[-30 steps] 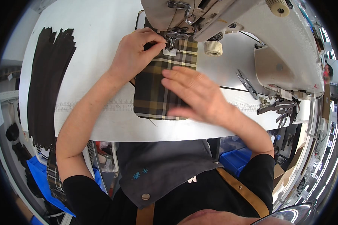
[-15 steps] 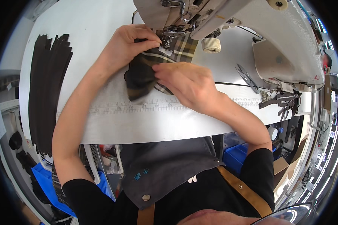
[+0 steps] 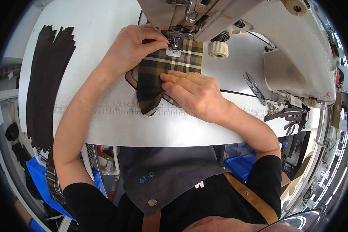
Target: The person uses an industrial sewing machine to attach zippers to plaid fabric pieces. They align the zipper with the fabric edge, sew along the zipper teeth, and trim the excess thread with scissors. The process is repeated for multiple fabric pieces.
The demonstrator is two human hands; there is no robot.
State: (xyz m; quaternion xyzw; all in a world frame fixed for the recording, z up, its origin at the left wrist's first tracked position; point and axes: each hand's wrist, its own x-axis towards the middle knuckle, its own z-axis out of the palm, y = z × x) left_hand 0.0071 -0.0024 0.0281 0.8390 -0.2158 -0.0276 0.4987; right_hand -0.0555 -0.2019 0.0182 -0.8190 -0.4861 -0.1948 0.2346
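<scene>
A plaid fabric piece in olive, black and white lies under the presser foot of a white sewing machine, its near left part folded up. My left hand pinches at the fabric's left side, thumb and forefinger close beside the foot; what lies between their tips is small and partly hidden. My right hand rests on the fabric's lower part, fingertips pressed together on the fold and gripping it. A dark-rimmed piece shows under the fabric at the left.
Long dark strips lie on the white tabletop at the left. Metal thread snips and dark scraps are at the right beside a printed ruler strip. Blue bins sit below the table; a dark grey apron covers my front.
My right hand has moved from a loose spread over the flat fabric to pressing on it, and the fabric's near part is now folded and drawn away from me. My left hand stays by the foot.
</scene>
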